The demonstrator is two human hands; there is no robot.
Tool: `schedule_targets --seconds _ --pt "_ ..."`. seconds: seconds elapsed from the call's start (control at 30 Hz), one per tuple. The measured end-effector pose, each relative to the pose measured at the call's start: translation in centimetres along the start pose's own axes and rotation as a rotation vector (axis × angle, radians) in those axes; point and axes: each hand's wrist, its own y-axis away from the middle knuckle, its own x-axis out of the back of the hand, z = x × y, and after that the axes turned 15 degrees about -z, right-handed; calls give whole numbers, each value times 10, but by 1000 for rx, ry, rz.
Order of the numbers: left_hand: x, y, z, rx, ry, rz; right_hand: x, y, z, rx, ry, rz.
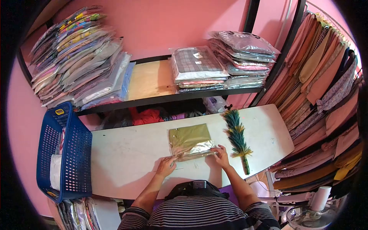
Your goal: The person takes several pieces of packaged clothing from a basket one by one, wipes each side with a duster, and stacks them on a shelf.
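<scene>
A folded olive-green garment in a clear plastic bag (189,138) lies flat on the white table (126,153). The bag's near edge is shiny and reflects light. My left hand (166,166) pinches the near left corner of the bag. At the near right corner, the thumb and fingers of my right hand (221,156) close on the plastic edge. To the right of my right hand lies a green feathery duster (238,140) with yellow tufts.
A blue perforated basket (78,153) stands at the left. Behind the table, a black-framed shelf (151,78) bears tall stacks of bagged clothes (82,57) and bagged shirts (197,63). Garments on hangers (318,76) line the right side. A fan (314,214) stands at lower right.
</scene>
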Motion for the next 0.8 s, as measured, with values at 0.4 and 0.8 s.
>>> schedule_targets --seconds 0.4,0.8 --pt "61 -64 48 216 550 723 52 -81 -93 -201 -219 380" --pt "-14 -24 -20 735 1179 131 41 57 2 -626 671 665"
